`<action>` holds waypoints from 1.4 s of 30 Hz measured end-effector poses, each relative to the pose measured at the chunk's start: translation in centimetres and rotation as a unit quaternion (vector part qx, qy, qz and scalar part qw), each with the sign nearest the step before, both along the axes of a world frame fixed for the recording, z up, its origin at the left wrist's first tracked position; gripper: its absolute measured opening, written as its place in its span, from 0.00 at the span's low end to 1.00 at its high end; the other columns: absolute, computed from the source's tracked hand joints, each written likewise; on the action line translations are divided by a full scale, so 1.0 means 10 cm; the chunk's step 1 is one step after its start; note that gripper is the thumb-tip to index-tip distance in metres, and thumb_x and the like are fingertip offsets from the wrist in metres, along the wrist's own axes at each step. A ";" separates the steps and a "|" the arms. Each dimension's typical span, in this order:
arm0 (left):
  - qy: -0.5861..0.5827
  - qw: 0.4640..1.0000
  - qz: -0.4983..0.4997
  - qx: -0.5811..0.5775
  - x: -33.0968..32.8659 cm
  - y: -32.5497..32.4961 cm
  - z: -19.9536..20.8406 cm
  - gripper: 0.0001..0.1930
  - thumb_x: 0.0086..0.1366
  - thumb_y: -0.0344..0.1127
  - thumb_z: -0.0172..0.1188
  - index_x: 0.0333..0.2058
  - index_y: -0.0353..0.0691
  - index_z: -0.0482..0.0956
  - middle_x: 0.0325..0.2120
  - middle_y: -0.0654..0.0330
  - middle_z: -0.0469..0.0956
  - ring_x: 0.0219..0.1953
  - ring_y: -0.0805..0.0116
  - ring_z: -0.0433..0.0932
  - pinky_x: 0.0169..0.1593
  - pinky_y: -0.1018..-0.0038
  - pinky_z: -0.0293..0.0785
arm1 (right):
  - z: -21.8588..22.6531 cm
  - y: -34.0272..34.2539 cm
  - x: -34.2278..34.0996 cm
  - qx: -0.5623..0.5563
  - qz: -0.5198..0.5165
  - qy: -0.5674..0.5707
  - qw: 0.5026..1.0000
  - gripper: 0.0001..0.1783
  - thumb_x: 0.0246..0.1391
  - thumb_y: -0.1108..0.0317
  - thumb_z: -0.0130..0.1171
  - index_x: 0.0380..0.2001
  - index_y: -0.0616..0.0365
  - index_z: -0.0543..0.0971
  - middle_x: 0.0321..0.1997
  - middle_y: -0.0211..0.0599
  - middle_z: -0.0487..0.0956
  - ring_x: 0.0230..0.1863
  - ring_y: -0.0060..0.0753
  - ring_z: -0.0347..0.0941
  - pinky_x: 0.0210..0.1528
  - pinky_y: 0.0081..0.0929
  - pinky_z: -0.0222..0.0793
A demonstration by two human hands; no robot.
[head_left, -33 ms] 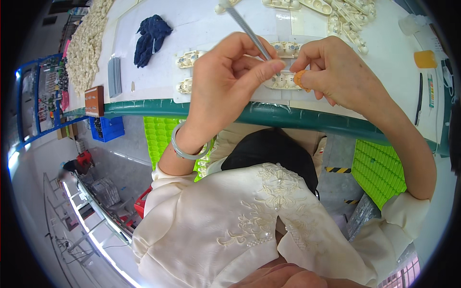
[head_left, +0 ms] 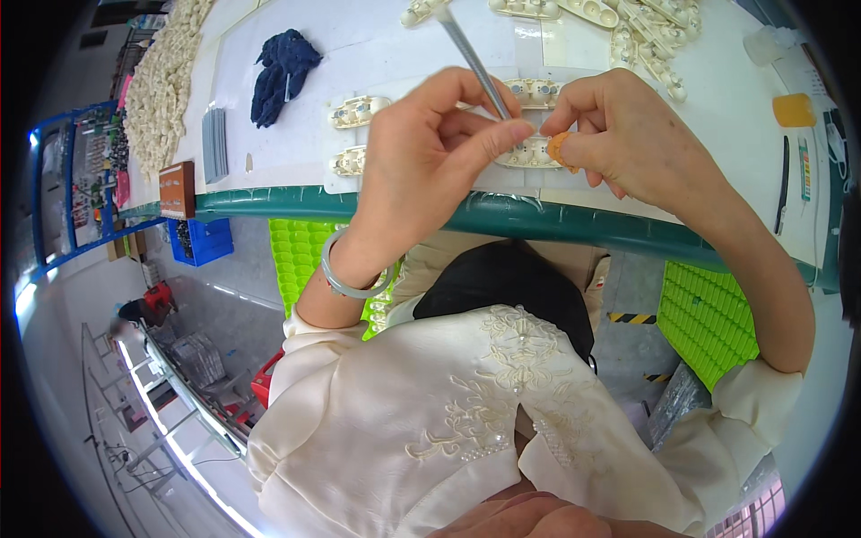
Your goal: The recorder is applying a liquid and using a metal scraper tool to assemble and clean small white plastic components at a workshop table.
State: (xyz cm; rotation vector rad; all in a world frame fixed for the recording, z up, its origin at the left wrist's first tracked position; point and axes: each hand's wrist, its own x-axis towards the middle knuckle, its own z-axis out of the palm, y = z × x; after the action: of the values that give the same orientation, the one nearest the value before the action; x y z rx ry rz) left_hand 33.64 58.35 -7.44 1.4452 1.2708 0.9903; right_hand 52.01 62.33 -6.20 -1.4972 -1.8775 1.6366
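My left hand [head_left: 430, 148] is closed round a slim silver metal tool with a textured handle [head_left: 473, 61]. The tool slants down toward the cream moulded part [head_left: 529, 154] below my fingertips; its lower tip is hidden by them. My right hand [head_left: 619, 134] pinches a small orange lump [head_left: 560, 150], perhaps putty or sponge, at the right end of that part. Just beyond lies a second cream part [head_left: 535, 92] with small grey round spots. Two more such parts, an upper one [head_left: 357, 111] and a lower one [head_left: 349, 161], lie left of my left hand.
A dark blue cloth [head_left: 283, 76] and a grey strip stack [head_left: 214, 145] lie at left, near a large cream heap [head_left: 166, 85]. More cream parts [head_left: 659, 40] are piled at far right. A yellow-orange container [head_left: 794, 110] stands at right. Green padding [head_left: 574, 224] edges the table.
The metal tool has shifted, its upper end swinging a little right and down. My left hand has moved slightly with it. My right hand stays almost still with the orange lump.
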 end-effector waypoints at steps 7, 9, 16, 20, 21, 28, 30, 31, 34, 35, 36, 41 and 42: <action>0.135 0.985 -0.006 0.107 -0.01 -0.03 -0.11 0.08 0.52 0.29 0.64 0.30 0.34 0.75 0.23 0.58 0.79 0.28 0.71 0.80 0.31 0.81 0.75 | 0.00 0.02 0.01 -0.001 0.025 -0.004 1.000 0.08 0.40 0.71 0.55 0.23 0.67 0.75 0.13 0.33 0.71 0.11 0.20 0.65 0.14 0.19 0.61; 0.154 0.982 -0.011 0.105 0.00 -0.05 -0.08 0.07 0.52 0.28 0.63 0.30 0.35 0.75 0.22 0.58 0.79 0.29 0.68 0.81 0.30 0.79 0.76 | 0.01 0.02 0.01 0.001 0.034 -0.009 0.999 0.08 0.42 0.73 0.54 0.26 0.68 0.75 0.13 0.31 0.70 0.11 0.17 0.63 0.11 0.17 0.58; 0.184 0.979 -0.009 0.085 0.04 -0.05 -0.06 0.06 0.49 0.25 0.60 0.28 0.37 0.75 0.21 0.59 0.79 0.26 0.70 0.81 0.30 0.79 0.76 | 0.08 0.04 0.02 0.020 0.053 0.009 0.998 0.09 0.43 0.73 0.54 0.29 0.69 0.76 0.13 0.32 0.70 0.10 0.17 0.64 0.11 0.17 0.58; 0.188 0.979 -0.009 0.082 0.06 -0.05 -0.06 0.06 0.48 0.26 0.60 0.27 0.37 0.75 0.20 0.58 0.78 0.24 0.69 0.80 0.28 0.80 0.75 | 0.01 0.07 -0.04 -0.005 0.068 0.033 0.997 0.11 0.44 0.71 0.54 0.30 0.69 0.76 0.13 0.32 0.70 0.09 0.17 0.64 0.10 0.16 0.58; 0.191 0.979 -0.005 0.074 0.06 -0.05 -0.06 0.05 0.48 0.26 0.60 0.26 0.37 0.75 0.20 0.58 0.78 0.23 0.69 0.80 0.27 0.80 0.74 | 0.00 0.08 -0.06 -0.006 0.067 0.034 0.997 0.11 0.44 0.71 0.54 0.30 0.69 0.76 0.13 0.32 0.70 0.09 0.17 0.64 0.10 0.16 0.58; 0.190 0.976 -0.004 0.103 0.06 -0.04 -0.08 0.06 0.47 0.25 0.61 0.26 0.37 0.75 0.21 0.58 0.77 0.23 0.68 0.79 0.27 0.79 0.75 | -0.05 0.12 -0.08 -0.038 0.059 0.043 0.997 0.08 0.42 0.71 0.55 0.25 0.67 0.76 0.13 0.31 0.69 0.09 0.16 0.62 0.10 0.15 0.56; 0.217 0.965 -0.019 0.148 0.07 -0.03 -0.07 0.07 0.46 0.24 0.61 0.27 0.37 0.75 0.23 0.56 0.77 0.23 0.69 0.79 0.29 0.79 0.76 | -0.04 0.12 -0.10 -0.046 0.053 0.039 0.997 0.07 0.42 0.72 0.55 0.25 0.66 0.76 0.13 0.30 0.69 0.09 0.15 0.61 0.10 0.14 0.55; 0.217 0.965 -0.016 0.147 0.05 -0.04 -0.06 0.07 0.46 0.24 0.61 0.27 0.37 0.75 0.23 0.56 0.77 0.23 0.69 0.79 0.29 0.79 0.76 | -0.02 0.14 -0.11 -0.054 0.053 0.030 0.997 0.07 0.42 0.72 0.55 0.25 0.66 0.76 0.13 0.30 0.69 0.08 0.15 0.60 0.09 0.14 0.54; 0.175 0.980 -0.029 0.086 -0.04 -0.07 0.02 0.07 0.49 0.23 0.60 0.29 0.35 0.75 0.26 0.57 0.77 0.26 0.72 0.79 0.30 0.79 0.76 | -0.04 0.15 -0.15 -0.060 0.052 0.029 0.996 0.07 0.41 0.73 0.55 0.26 0.66 0.76 0.13 0.30 0.70 0.08 0.14 0.59 0.09 0.14 0.53; 0.102 0.993 0.003 0.066 -0.09 -0.07 0.12 0.07 0.51 0.23 0.60 0.30 0.34 0.75 0.27 0.58 0.77 0.27 0.74 0.78 0.31 0.80 0.75 | -0.04 0.15 -0.15 -0.060 0.051 0.039 0.996 0.07 0.41 0.73 0.55 0.26 0.66 0.76 0.13 0.31 0.70 0.08 0.13 0.58 0.09 0.13 0.52; 0.031 0.998 0.040 0.047 -0.13 -0.09 0.19 0.06 0.52 0.22 0.60 0.31 0.32 0.75 0.28 0.60 0.78 0.29 0.76 0.78 0.32 0.81 0.75 | -0.04 0.15 -0.16 -0.059 0.057 0.038 0.996 0.07 0.41 0.73 0.55 0.26 0.66 0.76 0.13 0.31 0.70 0.08 0.13 0.58 0.09 0.13 0.52; 0.090 0.993 0.062 0.052 -0.45 -0.12 0.21 0.08 0.53 0.24 0.62 0.34 0.30 0.75 0.29 0.60 0.78 0.32 0.75 0.77 0.37 0.82 0.74 | 0.00 0.14 -0.13 -0.067 0.042 0.013 0.997 0.07 0.38 0.71 0.56 0.22 0.64 0.75 0.14 0.30 0.71 0.11 0.17 0.62 0.13 0.17 0.57; 0.094 0.992 0.067 0.054 -0.49 -0.15 0.19 0.08 0.53 0.24 0.62 0.34 0.30 0.75 0.29 0.60 0.78 0.32 0.75 0.77 0.37 0.82 0.74 | 0.02 0.14 -0.14 -0.064 0.048 0.015 0.997 0.07 0.38 0.71 0.56 0.22 0.64 0.75 0.14 0.30 0.71 0.11 0.17 0.62 0.13 0.17 0.57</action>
State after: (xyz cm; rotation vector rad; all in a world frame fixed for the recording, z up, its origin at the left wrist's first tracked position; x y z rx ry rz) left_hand 28.75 56.90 -5.55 1.5819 1.4866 1.0456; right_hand 50.65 63.76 -6.04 -1.4408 -1.8873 1.8438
